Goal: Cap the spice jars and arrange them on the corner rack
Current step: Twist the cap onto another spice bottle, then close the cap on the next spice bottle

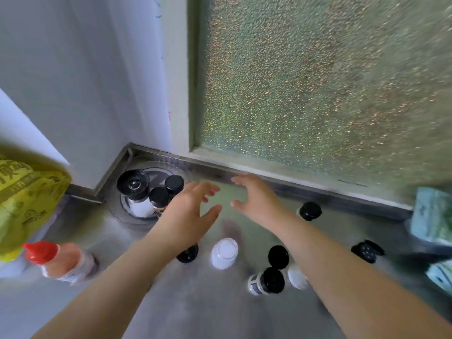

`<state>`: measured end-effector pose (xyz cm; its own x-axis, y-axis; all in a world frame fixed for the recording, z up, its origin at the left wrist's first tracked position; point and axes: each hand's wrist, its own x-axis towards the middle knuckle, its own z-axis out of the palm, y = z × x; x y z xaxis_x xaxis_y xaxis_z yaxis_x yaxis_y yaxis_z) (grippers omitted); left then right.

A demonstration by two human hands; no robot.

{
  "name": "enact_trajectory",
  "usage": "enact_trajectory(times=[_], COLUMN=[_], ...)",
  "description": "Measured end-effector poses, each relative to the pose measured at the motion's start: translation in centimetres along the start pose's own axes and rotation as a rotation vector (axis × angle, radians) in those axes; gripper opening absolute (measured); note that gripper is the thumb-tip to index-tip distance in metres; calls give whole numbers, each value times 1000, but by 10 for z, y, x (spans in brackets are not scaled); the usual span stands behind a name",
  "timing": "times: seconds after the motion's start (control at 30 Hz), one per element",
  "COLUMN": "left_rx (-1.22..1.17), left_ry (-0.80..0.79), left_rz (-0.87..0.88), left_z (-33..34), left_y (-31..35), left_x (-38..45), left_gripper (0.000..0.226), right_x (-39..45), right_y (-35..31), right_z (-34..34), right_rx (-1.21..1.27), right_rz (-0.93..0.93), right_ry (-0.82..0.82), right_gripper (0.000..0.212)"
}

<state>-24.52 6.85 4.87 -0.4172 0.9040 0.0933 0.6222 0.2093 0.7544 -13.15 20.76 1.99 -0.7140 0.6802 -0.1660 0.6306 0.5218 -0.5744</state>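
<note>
Spice jars split between two places: three black-capped ones (159,198) standing on the round corner rack (127,217) tucked into the angle of the steel backsplash, the biggest of them a black-topped grinder (133,184) at the rack's back left; the rest loose on the steel tabletop (208,309) nearer the camera; among these a white uncapped jar (223,253) between the forearms, a capped labelled jar (266,281) lying tilted beside another white jar (296,276), a small black-capped jar (309,211) standing near the backsplash to the right; black caps lying separate: one (188,253) partly hidden under the left forearm, one (278,256) beside the right forearm, a perforated shaker cap (367,251) well to the right.

Left hand (188,209) and right hand (256,199): both held above the tabletop just right of the rack, fingers spread and relaxed, palms facing each other with a gap between, gripping nothing, touching nothing; outlines blurred.

Step in hand, by judgement: between jars, some already racked, several yet to cap; next move likely calls for lowering to the white uncapped jar, steadying it with one hand, fetching a matching black cap with the other, seating it square before twisting; cap-to-jar match not tellable from here; care needed not to knock the upright jars or the tilted one.

Red-capped squeeze bottle (61,260) at lower left, yellow printed bag (27,204) above it, frosted window (318,81) behind.
</note>
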Motion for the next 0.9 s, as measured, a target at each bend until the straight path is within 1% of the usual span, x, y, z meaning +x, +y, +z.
enact_trajectory(times=[0.13, 0.2, 0.27, 0.33, 0.37, 0.47, 0.5, 0.57, 0.67, 0.8, 0.9], left_rx=[-11, -26, -24, -19, -21, -25, -17, -3, -10, -2, -34], left_ry=[-111, -149, -179, -198, -205, -212, -211, -208, -174, -123, -120], left_rz=[118, 141, 137, 132, 125, 93, 83, 67, 91, 201, 287], left_z=[44, 64, 80, 90, 93, 95, 94, 90, 80, 67, 59], left_y=[33, 44, 50, 51, 51, 49, 49, 49, 62, 93, 120], left_x=[17, 21, 20, 16, 13, 6, 5, 2, 0, 6, 8], left_gripper=[33, 32, 32, 32, 32, 31, 31, 30, 30, 37, 48], right_x=[-32, -44, -51, -53, -54, -54, -53, -56, -69, -94, -114], right_y=[53, 77, 98, 115, 121, 133, 135, 134, 117, 78, 51], right_z=[-51, -64, -66, -59, -55, -45, -44, -43, -56, -89, -116], right_rx=[-194, -275, -290, -222, -161, -27, 5, 38, 83, 239, 243], right_rz=[151, 233, 322, 357, 352, 316, 306, 275, 183, 44, -22], right_ry=[112, 105, 59, 55, 82, 189, 212, 230, 223, 205, 218], right_gripper=[56, 62, 71, 72, 67, 44, 41, 45, 60, 75, 77])
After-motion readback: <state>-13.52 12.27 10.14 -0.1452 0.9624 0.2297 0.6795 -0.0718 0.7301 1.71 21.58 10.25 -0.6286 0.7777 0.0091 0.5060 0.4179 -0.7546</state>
